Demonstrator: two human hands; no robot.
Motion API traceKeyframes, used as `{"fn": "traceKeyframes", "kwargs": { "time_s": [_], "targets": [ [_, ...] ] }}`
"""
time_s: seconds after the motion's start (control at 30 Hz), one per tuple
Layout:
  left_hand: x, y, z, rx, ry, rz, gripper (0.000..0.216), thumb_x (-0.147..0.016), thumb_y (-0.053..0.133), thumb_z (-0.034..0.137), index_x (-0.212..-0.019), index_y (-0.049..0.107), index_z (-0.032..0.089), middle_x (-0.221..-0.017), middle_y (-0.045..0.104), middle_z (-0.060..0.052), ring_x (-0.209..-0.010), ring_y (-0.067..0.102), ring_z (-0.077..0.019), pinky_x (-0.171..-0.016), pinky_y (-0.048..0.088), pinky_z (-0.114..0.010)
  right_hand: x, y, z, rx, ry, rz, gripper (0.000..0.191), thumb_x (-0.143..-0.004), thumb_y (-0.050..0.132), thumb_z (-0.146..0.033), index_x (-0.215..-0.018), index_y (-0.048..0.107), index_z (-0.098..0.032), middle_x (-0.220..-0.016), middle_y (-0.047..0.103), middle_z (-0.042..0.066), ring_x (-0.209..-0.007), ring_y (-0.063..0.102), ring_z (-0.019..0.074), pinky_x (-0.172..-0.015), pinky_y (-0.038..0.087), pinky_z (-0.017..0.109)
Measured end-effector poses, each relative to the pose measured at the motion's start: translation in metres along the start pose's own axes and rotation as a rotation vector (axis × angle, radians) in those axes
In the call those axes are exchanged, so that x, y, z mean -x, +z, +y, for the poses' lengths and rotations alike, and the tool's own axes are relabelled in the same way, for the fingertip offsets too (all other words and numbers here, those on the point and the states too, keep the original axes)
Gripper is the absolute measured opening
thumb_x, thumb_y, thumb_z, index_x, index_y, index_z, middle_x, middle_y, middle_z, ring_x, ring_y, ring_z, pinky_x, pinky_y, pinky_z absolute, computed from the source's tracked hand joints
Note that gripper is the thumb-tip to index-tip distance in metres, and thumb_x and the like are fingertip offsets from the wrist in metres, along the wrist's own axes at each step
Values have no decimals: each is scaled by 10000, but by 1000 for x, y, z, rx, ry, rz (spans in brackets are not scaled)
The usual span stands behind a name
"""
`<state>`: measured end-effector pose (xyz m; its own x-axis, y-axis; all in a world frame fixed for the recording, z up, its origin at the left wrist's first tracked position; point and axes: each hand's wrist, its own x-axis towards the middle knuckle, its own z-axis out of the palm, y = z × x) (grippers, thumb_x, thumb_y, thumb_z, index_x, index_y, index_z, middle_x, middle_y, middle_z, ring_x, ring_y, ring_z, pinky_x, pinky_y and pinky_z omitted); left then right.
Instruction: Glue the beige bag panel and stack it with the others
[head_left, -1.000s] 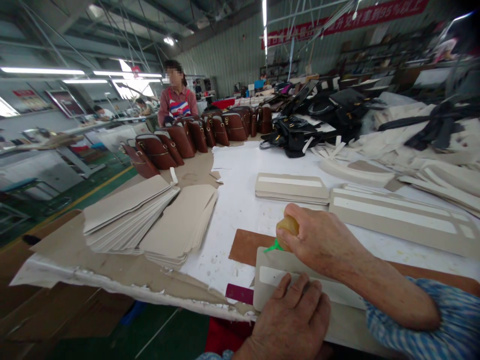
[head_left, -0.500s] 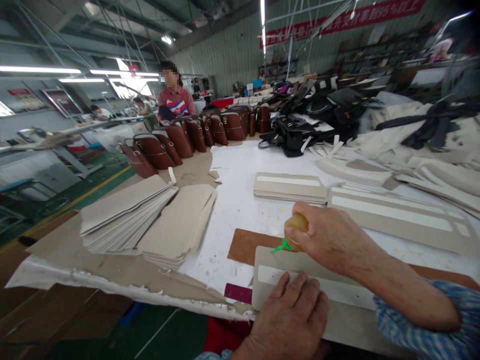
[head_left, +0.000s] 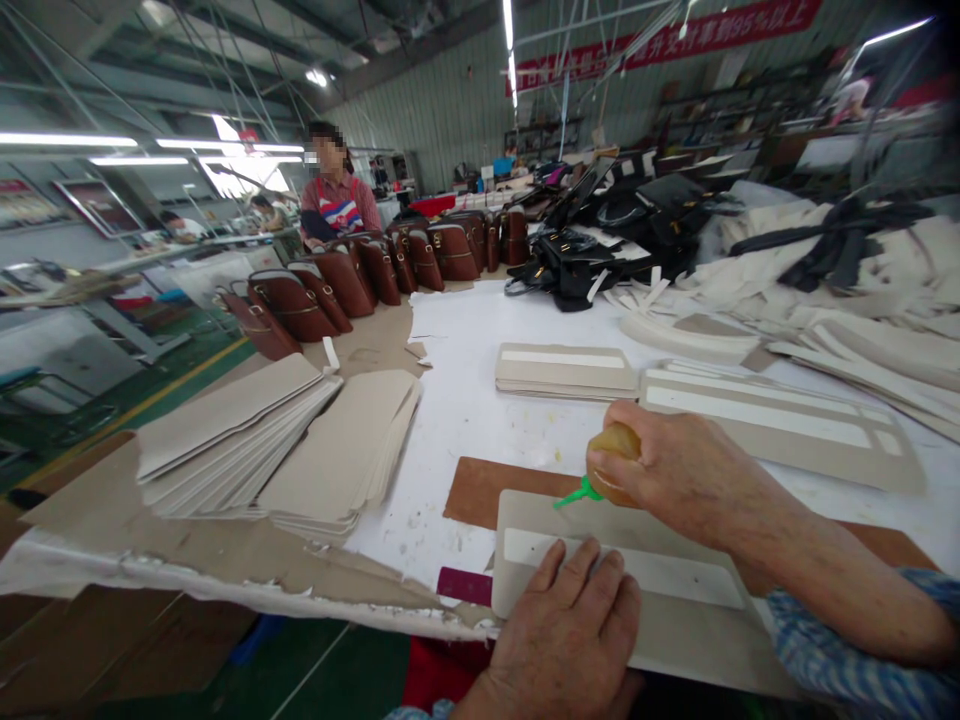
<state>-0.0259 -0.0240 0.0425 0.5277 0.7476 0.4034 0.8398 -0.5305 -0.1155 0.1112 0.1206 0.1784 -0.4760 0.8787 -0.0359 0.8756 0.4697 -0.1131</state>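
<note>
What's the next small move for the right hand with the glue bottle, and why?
Probably draw the green nozzle rightward along the top edge of the grey board piece. The right hand holds the glue bottle tip-down at that edge, near its left end, and the left hand pins the piece flat.

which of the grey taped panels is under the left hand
The nearest grey panel, on the brown sheet, under the left hand; the other stacks lie farther back, untouched.

Corrugated wall [head_left: 450,120], green floor [head_left: 352,670], tube lights [head_left: 67,140], perhaps shelving [head_left: 750,110] behind.
</note>
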Motion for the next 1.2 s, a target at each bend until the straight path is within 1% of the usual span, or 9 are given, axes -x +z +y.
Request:
{"fn": "traceKeyframes", "kwargs": {
  "time_s": [0.1,0.33,0.47,0.63,0.73,0.87,0.93,1.0,1.2],
  "targets": [
    [1,1,0,9,3,-11,567,-1131,439,592,-1453,597,153,-1516,690,-47,-1384,627,-259,-1166,471,-426,1,0,6,12,10,4,166,-983,469,-409,-973,511,-249,-748,654,65,-700,605,273,-667,321,351],
    [1,0,-2,39,2,-64,594,-1086,559,576,-1493,566,144,-1565,654,-62,-1417,608,-277,-1187,466,-436,5,8,25,-38,28,56,180,-965,512,-432,-911,493,-262,-724,636,58,-631,559,248,-628,325,351],
    [2,-1,-1,55,1,-71,598,-1096,539,577,-1499,562,135,-1554,662,-77,-1419,610,-287,-1186,471,-448,8,5,29,-84,71,65,139,-943,548,-369,-864,516,-259,-695,625,44,-582,547,223,-604,309,346],
    [1,-3,-1,69,1,-82,589,-1119,489,575,-1498,563,130,-1548,666,-87,-1423,613,-293,-1183,474,-458,13,2,38,-35,-42,97,166,-895,592,-299,-753,524,-246,-791,657,73,-534,466,178,-592,270,362],
    [1,-3,-2,76,-5,-84,605,-1119,484,590,-1503,560,129,-1557,658,-90,-1420,617,-296,-1181,476,-457,17,3,46,-64,53,97,134,-925,578,-324,-817,553,-249,-714,619,41,-548,503,190,-597,302,341],
    [1,-1,-3,92,-13,-101,625,-1114,492,607,-1511,561,128,-1572,645,-98,-1435,606,-305,-1193,468,-468,22,2,55,-44,88,74,119,-925,582,-309,-827,554,-247,-782,662,59,-599,546,199,-624,317,336],
    [2,0,-2,103,-13,-110,625,-1112,503,602,-1516,559,129,-1584,634,-102,-1451,593,-309,-1206,458,-472,25,2,60,-42,130,68,124,-946,549,-322,-845,550,-251,-733,640,52,-601,560,215,-625,320,338],
    [2,0,-2,115,-15,-116,626,-1107,513,601,-1518,559,131,-1590,628,-104,-1461,585,-313,-1217,450,-475,28,2,65,-52,175,64,145,-965,515,-357,-867,549,-256,-689,620,40,-613,580,233,-633,335,339],
    [2,2,-3,141,-26,-125,640,-1085,559,608,-1513,566,131,-1588,630,-109,-1464,581,-322,-1231,437,-483,36,2,83,-79,274,52,230,-956,471,-462,-893,579,-268,-735,679,61,-719,649,287,-698,395,363]
  ]
}}
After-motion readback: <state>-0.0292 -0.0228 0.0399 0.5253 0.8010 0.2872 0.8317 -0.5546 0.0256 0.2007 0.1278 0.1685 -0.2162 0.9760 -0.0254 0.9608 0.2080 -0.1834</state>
